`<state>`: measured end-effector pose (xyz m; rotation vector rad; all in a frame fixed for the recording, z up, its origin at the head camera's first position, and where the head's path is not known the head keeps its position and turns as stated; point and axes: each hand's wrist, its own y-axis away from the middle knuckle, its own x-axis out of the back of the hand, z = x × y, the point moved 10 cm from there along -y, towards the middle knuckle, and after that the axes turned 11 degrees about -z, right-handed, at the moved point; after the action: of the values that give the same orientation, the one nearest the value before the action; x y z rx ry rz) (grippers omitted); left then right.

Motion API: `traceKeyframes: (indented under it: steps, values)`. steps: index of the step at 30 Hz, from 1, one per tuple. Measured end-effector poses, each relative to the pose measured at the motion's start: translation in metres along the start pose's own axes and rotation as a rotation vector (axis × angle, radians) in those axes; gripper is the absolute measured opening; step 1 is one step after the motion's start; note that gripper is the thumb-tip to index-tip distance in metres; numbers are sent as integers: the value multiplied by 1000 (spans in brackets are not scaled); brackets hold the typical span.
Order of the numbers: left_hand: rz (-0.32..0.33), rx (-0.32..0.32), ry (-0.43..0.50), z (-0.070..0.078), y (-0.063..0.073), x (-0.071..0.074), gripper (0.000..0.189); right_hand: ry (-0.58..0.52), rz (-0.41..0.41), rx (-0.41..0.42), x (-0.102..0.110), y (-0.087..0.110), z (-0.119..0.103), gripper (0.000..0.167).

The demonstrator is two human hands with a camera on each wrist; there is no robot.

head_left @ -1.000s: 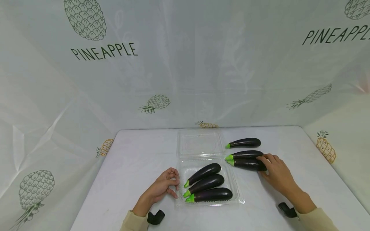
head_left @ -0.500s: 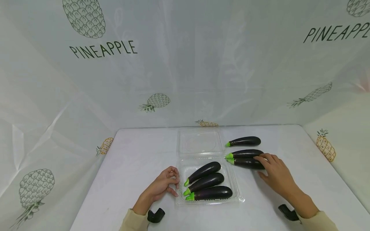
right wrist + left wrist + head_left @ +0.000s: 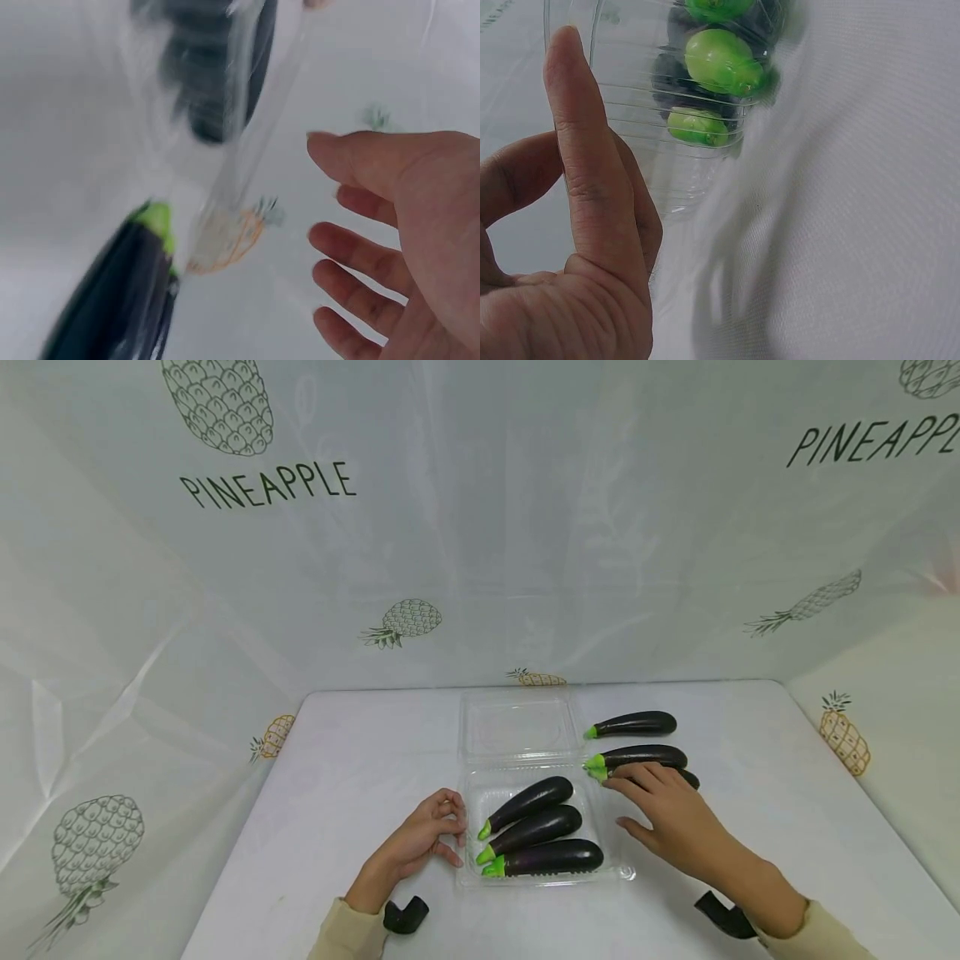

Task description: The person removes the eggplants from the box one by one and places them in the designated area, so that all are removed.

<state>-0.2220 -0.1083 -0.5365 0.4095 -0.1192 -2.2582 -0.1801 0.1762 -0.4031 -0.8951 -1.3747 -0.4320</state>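
Observation:
In the head view a clear plastic clamshell box [image 3: 480,785] lies with its lid [image 3: 517,727] folded back. Three dark eggplants with green stem ends, the nearest one [image 3: 555,857] among them, rest side by side in its base. My left hand [image 3: 420,839] is at the box's left edge, fingers loosely bent. The left wrist view has a straight finger [image 3: 592,172] along the clear wall. My right hand [image 3: 671,810] reaches over an eggplant [image 3: 692,778], partly hiding it. In the right wrist view its fingers are spread apart and hold nothing, with an eggplant [image 3: 120,285] to their left.
Right of the box lie two more eggplants, one at the back [image 3: 637,724] and one [image 3: 645,755] against the partly hidden one. Everything sits on a white-covered table [image 3: 360,752]. A pineapple-printed sheet [image 3: 480,527] stands behind it.
My right hand has let go of the rounded end of the nearest right-hand eggplant and shifted left along it toward the stem. The left hand stays at the box edge.

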Motion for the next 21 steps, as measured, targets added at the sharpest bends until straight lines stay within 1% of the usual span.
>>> traceKeyframes:
  steps: [7,12,14,17,21]
  values:
    - [8,7,-10,-1,0,1,26,-15,-136,116,-15,-10,-34,55]
    - [4,4,-11,-1,-1,0,26,-29,-188,197,-28,-12,-50,48]
    - [4,5,-12,-1,-1,0,26,-41,-220,211,-33,-13,-54,46]
    - [3,5,-9,-1,-1,-1,26,-54,-272,211,-40,-14,-57,42]
    - [-2,1,-9,-1,0,-1,25,-31,-293,212,-44,-15,-58,39]
